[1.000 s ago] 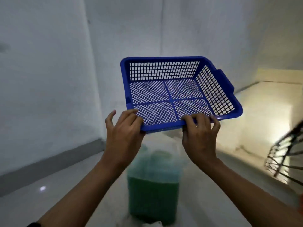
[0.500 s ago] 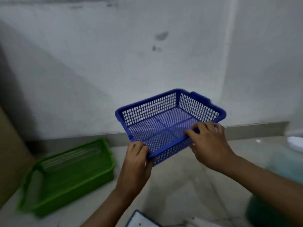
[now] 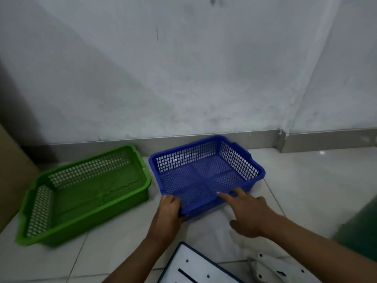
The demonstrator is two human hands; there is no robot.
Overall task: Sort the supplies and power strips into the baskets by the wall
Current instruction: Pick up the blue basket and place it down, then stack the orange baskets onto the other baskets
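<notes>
- Head view: our left hand (image 3: 169, 211) grips the blue basket (image 3: 206, 174) near rim; our right hand (image 3: 247, 213) lies open, fingertips touching it.
- We judge it light, stiff mesh plastic; rims suit holding.

A scuffed, grey-white plastered wall (image 3: 183, 68) meets glossy white floor tiles (image 3: 306, 180) along a grey skirting strip (image 3: 326, 137). Left of the wall, a brown cardboard panel (image 3: 12, 170) leans. A light glints on the tiles.

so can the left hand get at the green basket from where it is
Probably yes. The left hand grips the blue basket's near rim, and the green basket sits just to its left with only bare floor between, though it must let go first.
</notes>
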